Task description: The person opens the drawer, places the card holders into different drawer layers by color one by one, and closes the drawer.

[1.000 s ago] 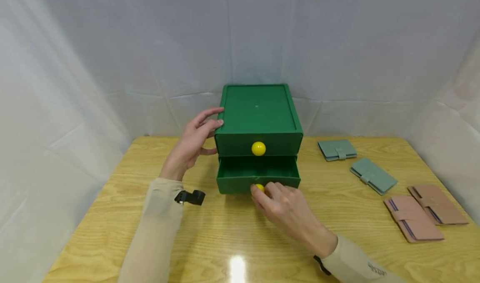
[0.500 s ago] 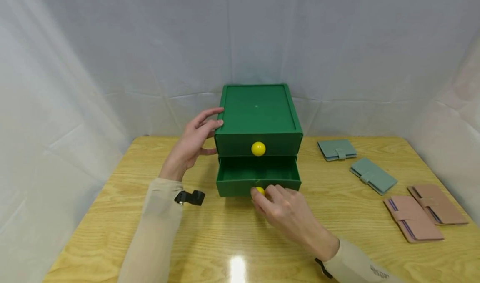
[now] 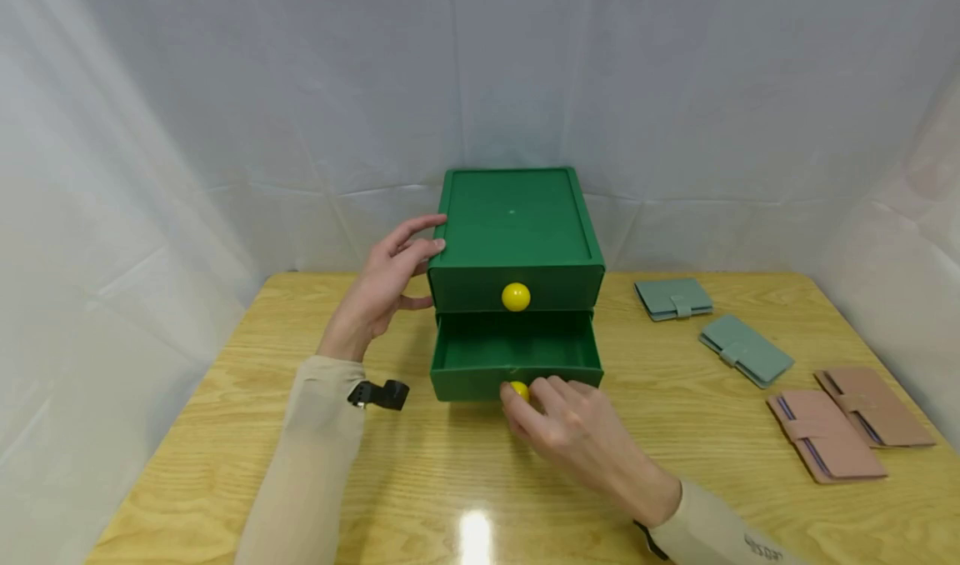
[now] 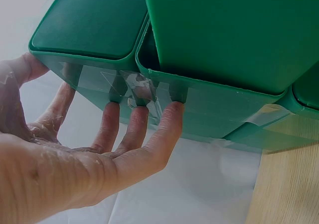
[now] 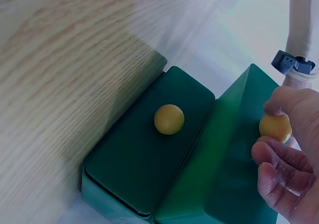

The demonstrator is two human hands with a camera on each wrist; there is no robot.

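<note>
1. Two drawers make up the green drawer box (image 3: 516,240), and the lower drawer (image 3: 516,357) now stands further out from the box than a second ago — its front edge has crept toward the person, baring more of the hollow inside.
2. Judging by that, the drawer is being drawn open and the pull looks nearly far enough to reach in.
3. The right hand (image 3: 577,440) pinches the lower yellow knob (image 3: 517,391) at the drawer front, fingers curled round it.
4. The left hand (image 3: 382,286) presses straight fingers against the box's left wall, bracing it — nothing is gripped.
5. The box sits on the desk (image 3: 420,473) at its far middle, glossy dark green; its upper drawer is closed, with the upper yellow knob (image 3: 516,297) at its centre.
</note>
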